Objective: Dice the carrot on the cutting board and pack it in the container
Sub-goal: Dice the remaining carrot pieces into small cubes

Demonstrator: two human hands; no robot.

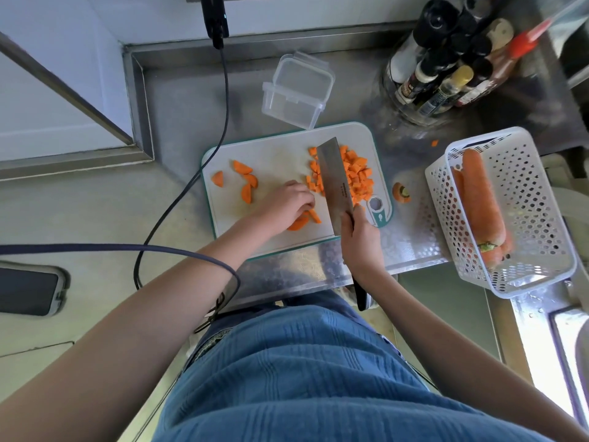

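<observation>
A white cutting board (274, 161) with a teal rim lies on the steel counter. A pile of diced carrot (358, 177) covers its right side. Several half-round carrot slices (247, 183) lie on its left. My left hand (288, 200) curls its fingers over carrot pieces (301, 221) near the board's front. My right hand (358, 237) grips the handle of a cleaver (334, 183), whose blade stands on the board between my left hand and the dice. An open clear plastic container (298, 90) sits behind the board.
A white perforated basket (522, 173) with whole carrots (481, 199) stands at the right. A carrot top (401, 192) lies beside the board. Sauce bottles (446, 68) crowd the back right. A dark cable (191, 183) crosses the counter at left, near a phone (28, 290).
</observation>
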